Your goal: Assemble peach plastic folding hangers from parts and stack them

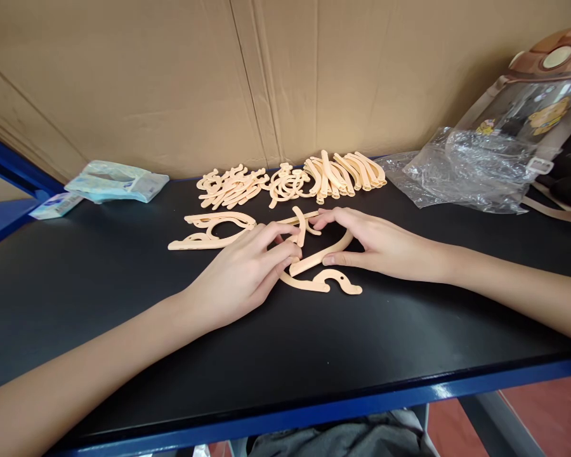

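My left hand (253, 263) has its fingers pinched on a short curved peach plastic piece (301, 223) standing up between them. Opposite it, my right hand (368, 244) curls around a long curved hanger arm (321, 255), its thumb along the near side and fingertips at the far side. Below my fingers lies a peach hook piece (340, 278) beside another curved piece (309, 285) partly covered by my left hand. Left of my left hand sits a folded plastic hanger (219, 221). My left fingers hide where the parts meet.
Behind the hands are piles of small peach parts (235, 187), ring-shaped parts (288, 184) and long hanger arms (345, 172). A tissue pack (117, 181) lies at left. Clear plastic bags (476, 168) and a strapped bottle (547, 95) stand at right, before a cardboard wall (171, 82).
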Demonstrator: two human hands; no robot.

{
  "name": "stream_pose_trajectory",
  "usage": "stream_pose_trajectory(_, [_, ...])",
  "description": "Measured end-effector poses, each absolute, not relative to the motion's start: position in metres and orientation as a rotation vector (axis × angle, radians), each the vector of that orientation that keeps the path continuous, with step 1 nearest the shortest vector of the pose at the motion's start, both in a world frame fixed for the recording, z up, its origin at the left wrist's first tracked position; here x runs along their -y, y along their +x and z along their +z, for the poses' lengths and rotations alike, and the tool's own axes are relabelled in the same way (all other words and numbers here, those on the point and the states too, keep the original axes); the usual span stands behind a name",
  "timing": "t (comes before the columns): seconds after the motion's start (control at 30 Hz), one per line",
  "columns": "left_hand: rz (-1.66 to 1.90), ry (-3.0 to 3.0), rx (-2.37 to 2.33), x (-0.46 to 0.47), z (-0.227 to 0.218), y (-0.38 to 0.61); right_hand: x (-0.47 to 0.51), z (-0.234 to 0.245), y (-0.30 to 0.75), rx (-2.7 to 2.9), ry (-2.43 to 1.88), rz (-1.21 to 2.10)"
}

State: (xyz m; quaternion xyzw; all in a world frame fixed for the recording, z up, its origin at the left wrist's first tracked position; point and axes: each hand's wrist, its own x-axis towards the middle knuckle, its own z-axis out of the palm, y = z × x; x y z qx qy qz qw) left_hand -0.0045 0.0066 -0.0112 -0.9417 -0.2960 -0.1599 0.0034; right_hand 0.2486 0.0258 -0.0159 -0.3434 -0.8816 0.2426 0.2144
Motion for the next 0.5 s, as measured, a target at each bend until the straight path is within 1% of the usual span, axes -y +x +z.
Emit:
stream_pose_trajectory(0.1, [-0.529,-3.016,0.945,-0.0056,-0.0094,-0.0036,-0.0235,-0.0161,0.2472,2.418,-0.993,0.719])
stream_pose_trajectory(0.3, [-0.572,-3.061,1.004,-0.0036,-0.0072,-0.0025,-0.0233,-0.0189,0.248,2.428,-0.976,0.633])
stream_pose_trajectory(0.5, [-0.622,-3.065,0.924,-0.0036,-0.0095,-0.0031,-0.0241,-0.0192,0.2483,2.44,-0.932,0.602])
